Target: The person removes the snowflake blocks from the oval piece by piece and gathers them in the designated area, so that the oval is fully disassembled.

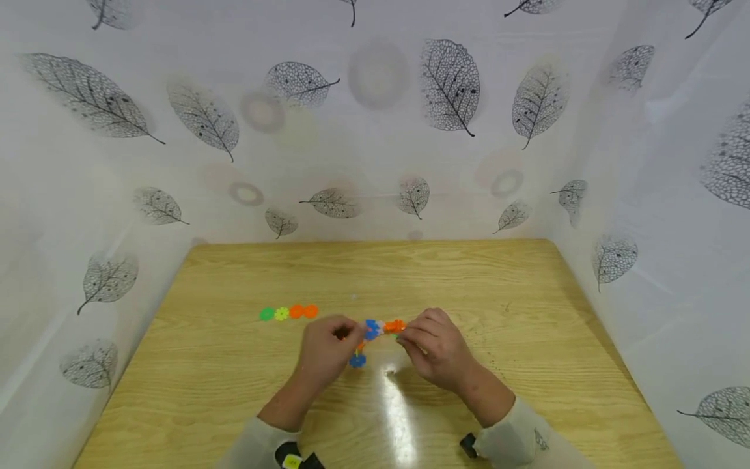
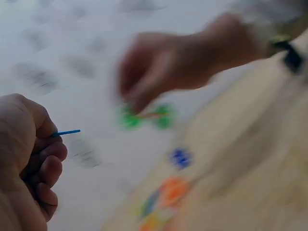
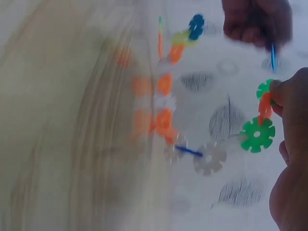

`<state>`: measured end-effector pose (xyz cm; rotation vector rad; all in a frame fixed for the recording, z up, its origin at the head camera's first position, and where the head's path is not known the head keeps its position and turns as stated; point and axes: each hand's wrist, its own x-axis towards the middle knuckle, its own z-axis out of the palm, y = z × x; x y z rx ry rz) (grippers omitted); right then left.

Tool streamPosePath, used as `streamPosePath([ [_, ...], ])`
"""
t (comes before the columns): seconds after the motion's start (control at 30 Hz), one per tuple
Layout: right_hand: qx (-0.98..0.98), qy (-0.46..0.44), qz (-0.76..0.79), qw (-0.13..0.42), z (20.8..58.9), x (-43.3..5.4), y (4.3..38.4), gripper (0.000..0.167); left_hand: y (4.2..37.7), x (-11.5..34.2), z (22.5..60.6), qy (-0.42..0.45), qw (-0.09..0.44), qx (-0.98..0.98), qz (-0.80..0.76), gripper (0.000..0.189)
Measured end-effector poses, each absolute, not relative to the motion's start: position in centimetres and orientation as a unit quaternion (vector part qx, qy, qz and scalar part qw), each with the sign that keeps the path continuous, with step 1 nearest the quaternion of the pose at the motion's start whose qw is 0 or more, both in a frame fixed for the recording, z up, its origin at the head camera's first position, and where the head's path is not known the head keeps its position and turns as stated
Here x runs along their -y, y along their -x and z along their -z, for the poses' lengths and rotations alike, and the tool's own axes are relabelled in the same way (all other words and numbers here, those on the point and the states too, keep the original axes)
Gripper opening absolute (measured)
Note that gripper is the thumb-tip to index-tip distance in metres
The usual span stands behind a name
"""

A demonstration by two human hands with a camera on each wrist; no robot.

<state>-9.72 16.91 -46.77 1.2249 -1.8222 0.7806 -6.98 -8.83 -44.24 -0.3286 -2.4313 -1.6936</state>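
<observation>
My left hand point(image 1: 328, 348) pinches a thin blue notched disc point(image 2: 69, 132), seen edge-on in the left wrist view. Between the thumb and fingers of my right hand point(image 1: 439, 348) is the upper end of a short chain of snowflake discs: a green disc point(image 3: 257, 134), an orange disc point(image 3: 265, 107) and a second green one partly behind the thumb. The two hands are close together but apart. Near them lies an assembly of joined discs, with an orange part point(image 1: 395, 326), a blue disc point(image 1: 357, 360), and clear and yellow ones in the right wrist view.
On the wooden table point(image 1: 234, 391), left of the hands, a row holds a green disc point(image 1: 267, 314), a yellow disc point(image 1: 282, 314) and two orange discs point(image 1: 304, 311). A leaf-patterned white curtain point(image 1: 375, 130) surrounds the table's back and sides.
</observation>
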Motion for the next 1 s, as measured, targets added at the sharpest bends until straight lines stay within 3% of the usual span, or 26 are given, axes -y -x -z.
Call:
streamPosePath([
  [0.13, 0.729, -0.454, -0.325, 0.396, 47.1, -18.7, 9.8, 0.019, 7.7, 11.7, 43.0, 0.066, 0.094, 0.824, 0.554, 0.012],
  [0.23, 0.737, -0.455, -0.319, 0.384, 47.3, -19.3, 10.0, 0.015, 8.1, 12.9, 42.9, 0.065, 0.058, 0.832, 0.548, 0.018],
  [0.37, 0.737, -0.457, -0.314, 0.387, 47.7, -19.4, 10.1, 0.013, 8.5, 13.7, 44.0, 0.038, 0.023, 0.830, 0.556, 0.022],
  [0.73, 0.720, -0.458, -0.325, 0.408, 47.7, -19.5, 10.2, 0.012, 9.1, 15.8, 46.8, -0.028, 0.004, 0.852, 0.522, 0.036],
  [1.0, 0.716, -0.459, -0.324, 0.413, 47.5, -19.4, 9.9, 0.013, 9.7, 16.8, 47.7, -0.035, -0.012, 0.882, 0.470, 0.032],
])
